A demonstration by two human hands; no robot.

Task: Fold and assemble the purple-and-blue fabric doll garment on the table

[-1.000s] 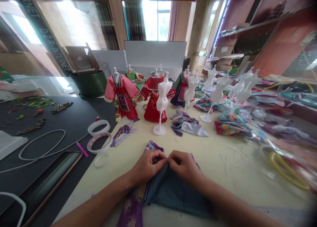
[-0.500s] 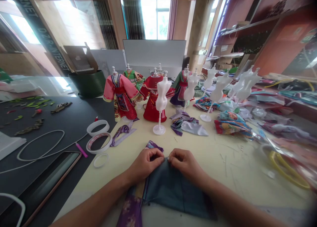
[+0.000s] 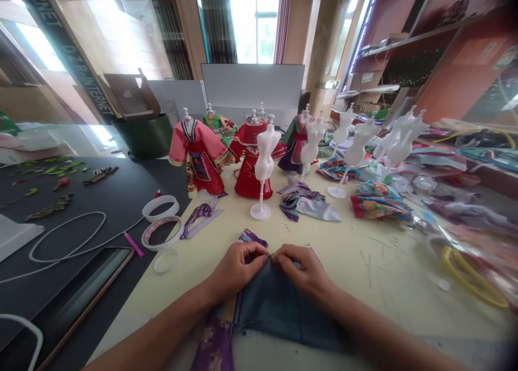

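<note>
A dark teal piece of fabric [image 3: 279, 311] with a purple floral band [image 3: 214, 338] along its left side lies on the pale table in front of me. My left hand [image 3: 243, 265] pinches the fabric's top edge between thumb and fingertips. Close beside it, almost touching, my right hand [image 3: 301, 265] pinches the same edge. The fingertips hide the exact spot they grip. Just behind my left hand, a purple patterned end [image 3: 253, 237] of cloth sticks out. Beyond both hands stands a bare white mini mannequin [image 3: 265, 163].
Behind are small mannequins in a pink robe [image 3: 198, 155] and a red dress [image 3: 249, 171]. Purple and grey scraps [image 3: 309, 203] lie mid-table. Tape rolls [image 3: 162, 233] and a phone [image 3: 81, 306] are at left. Folded colourful fabric [image 3: 380, 203] and a yellow ring [image 3: 469, 279] are at right.
My right hand has shifted slightly left, closer to my left fingertips. The right part of the teal fabric has moved, and a bit of its edge now shows behind my right hand.
</note>
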